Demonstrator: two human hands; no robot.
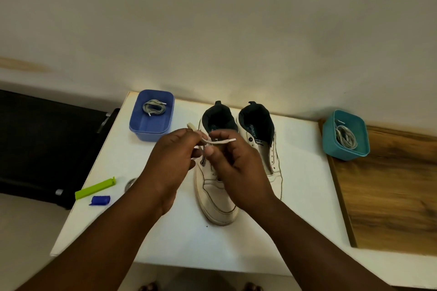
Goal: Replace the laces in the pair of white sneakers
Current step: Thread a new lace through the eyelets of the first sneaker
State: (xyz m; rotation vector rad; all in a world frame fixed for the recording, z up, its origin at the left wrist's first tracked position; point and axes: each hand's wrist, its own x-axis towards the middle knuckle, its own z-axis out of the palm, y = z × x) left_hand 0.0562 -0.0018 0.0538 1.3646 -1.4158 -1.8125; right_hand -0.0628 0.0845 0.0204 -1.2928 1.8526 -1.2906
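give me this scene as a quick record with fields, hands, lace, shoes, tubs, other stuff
left hand: left hand pinches the white lace above the left sneaker
right hand: right hand pinches the same lace near its tip
sneakers: left sneaker and right sneaker side by side on the white table, toes toward the person
blue tub: holds a coiled grey lace
teal tub: holds bundled laces
other: green clip, small blue object
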